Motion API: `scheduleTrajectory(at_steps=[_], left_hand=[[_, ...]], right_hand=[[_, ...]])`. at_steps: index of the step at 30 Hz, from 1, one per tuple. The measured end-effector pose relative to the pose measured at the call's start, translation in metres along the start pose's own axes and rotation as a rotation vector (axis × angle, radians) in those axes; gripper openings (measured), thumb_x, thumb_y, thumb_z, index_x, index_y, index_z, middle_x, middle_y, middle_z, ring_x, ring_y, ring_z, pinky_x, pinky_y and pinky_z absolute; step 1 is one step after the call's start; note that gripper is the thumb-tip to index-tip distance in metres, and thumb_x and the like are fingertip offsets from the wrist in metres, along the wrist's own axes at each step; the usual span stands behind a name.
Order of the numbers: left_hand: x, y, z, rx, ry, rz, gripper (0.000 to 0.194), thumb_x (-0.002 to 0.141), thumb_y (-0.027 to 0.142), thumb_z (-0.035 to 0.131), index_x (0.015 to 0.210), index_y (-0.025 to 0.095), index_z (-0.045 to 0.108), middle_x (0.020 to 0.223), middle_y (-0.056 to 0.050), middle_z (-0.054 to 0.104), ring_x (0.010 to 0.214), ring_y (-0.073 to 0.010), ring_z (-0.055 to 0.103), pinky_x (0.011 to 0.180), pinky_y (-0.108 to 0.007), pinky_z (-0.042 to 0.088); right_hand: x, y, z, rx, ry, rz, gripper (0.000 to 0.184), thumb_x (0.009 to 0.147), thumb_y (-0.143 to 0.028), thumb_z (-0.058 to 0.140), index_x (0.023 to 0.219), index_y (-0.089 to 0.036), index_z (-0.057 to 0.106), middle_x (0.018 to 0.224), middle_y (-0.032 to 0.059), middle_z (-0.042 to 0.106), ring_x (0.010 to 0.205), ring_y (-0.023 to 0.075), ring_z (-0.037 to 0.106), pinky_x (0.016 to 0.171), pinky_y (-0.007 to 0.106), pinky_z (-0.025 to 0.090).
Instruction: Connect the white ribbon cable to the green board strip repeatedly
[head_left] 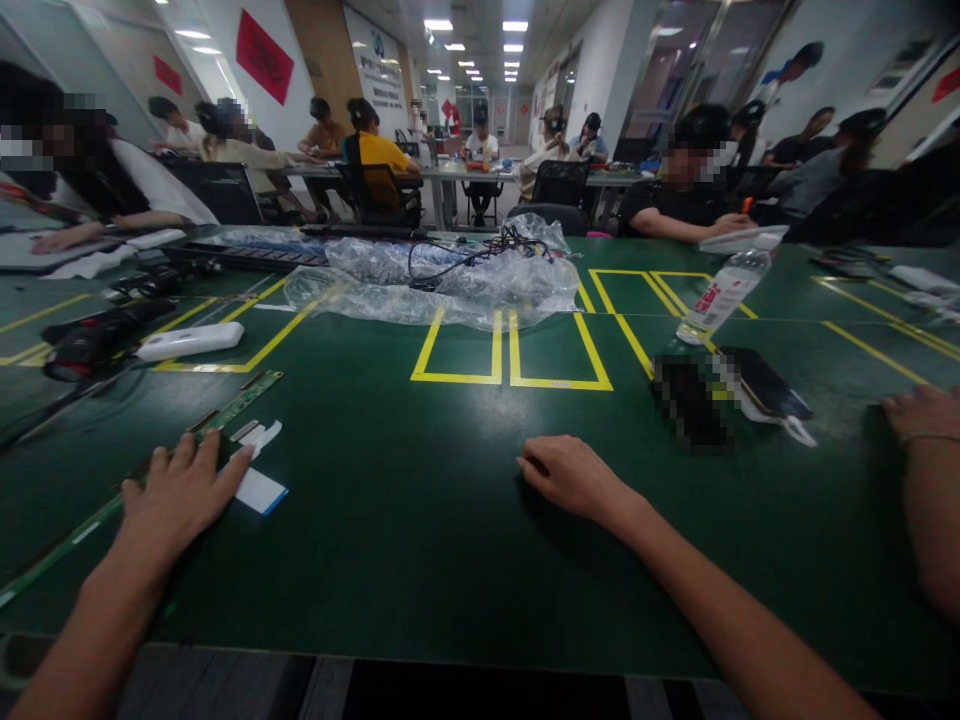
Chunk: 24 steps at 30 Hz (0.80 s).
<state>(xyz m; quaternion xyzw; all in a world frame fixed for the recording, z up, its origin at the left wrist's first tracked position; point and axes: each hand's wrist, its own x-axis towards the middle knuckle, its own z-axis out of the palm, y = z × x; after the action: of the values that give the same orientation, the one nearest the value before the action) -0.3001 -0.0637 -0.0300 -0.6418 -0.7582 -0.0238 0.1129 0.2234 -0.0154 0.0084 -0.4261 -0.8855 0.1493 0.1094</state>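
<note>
My left hand (180,490) lies flat with fingers spread on a long thin green circuit board strip (240,402) that runs diagonally across the green table (420,500). Its fingertips touch white flat ribbon cables (259,488) with a blue end. My right hand (571,475) rests on the bare table near the middle, fingers curled loosely under, with nothing visible in it.
Crumpled clear plastic wrap (450,280) with a black cable (472,255) lies ahead. A water bottle (724,292) and a phone (761,385) sit at the right. Another person's hand (926,412) rests at the far right. A white device (189,341) lies left. Several people sit around.
</note>
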Motion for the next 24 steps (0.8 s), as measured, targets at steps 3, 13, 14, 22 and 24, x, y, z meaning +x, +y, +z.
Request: scheduleTrajectory(at_steps=[3,13,14,22,24], left_hand=[[0.005,0.004,0.007,0.012,-0.043,-0.054,0.068,0.098,0.057,0.023,0.131,0.011,0.061,0.138,-0.019,0.059,0.134,-0.0483,0.046,0.096,-0.068,0.046],[0.001,0.162,-0.027,-0.127,-0.116,0.434,0.058,0.101,0.046,0.036,0.149,0.015,0.048,0.155,-0.017,0.043,0.144,-0.0390,0.038,0.110,-0.059,0.042],[0.000,0.184,-0.032,-0.135,-0.110,0.501,0.057,0.101,0.046,0.038,0.149,0.016,0.047,0.155,-0.017,0.043,0.144,-0.0389,0.039,0.110,-0.058,0.043],[0.004,0.288,-0.042,-0.227,-0.027,0.748,0.054,0.102,0.046,0.044,0.148,0.018,0.047,0.153,-0.021,0.044,0.143,-0.0394,0.040,0.108,-0.056,0.043],[0.006,0.290,-0.040,-0.250,-0.023,0.754,0.055,0.103,0.047,0.041,0.149,0.019,0.046,0.153,-0.020,0.045,0.143,-0.0379,0.040,0.110,-0.054,0.042]], right_hand=[[0.000,0.000,0.001,0.004,0.003,-0.003,0.022,0.098,-0.027,0.052,0.076,-0.021,0.052,0.070,-0.0014,0.053,0.061,0.0132,0.044,0.060,0.030,0.030],[-0.001,0.000,0.003,0.090,0.088,0.020,0.027,0.094,-0.026,0.055,0.069,-0.021,0.047,0.062,-0.0043,0.048,0.054,0.0104,0.041,0.056,0.027,0.029],[0.000,0.000,0.003,0.108,0.105,0.025,0.029,0.094,-0.024,0.054,0.067,-0.021,0.046,0.060,-0.0050,0.047,0.052,0.0098,0.041,0.055,0.026,0.029],[0.003,-0.005,0.007,0.166,0.287,0.089,0.043,0.096,-0.025,0.046,0.054,-0.021,0.037,0.049,-0.0059,0.037,0.043,0.0081,0.033,0.051,0.026,0.025],[0.004,-0.005,0.005,0.178,0.310,0.090,0.046,0.099,-0.029,0.044,0.055,-0.021,0.037,0.048,-0.0056,0.037,0.042,0.0081,0.033,0.049,0.027,0.023]])
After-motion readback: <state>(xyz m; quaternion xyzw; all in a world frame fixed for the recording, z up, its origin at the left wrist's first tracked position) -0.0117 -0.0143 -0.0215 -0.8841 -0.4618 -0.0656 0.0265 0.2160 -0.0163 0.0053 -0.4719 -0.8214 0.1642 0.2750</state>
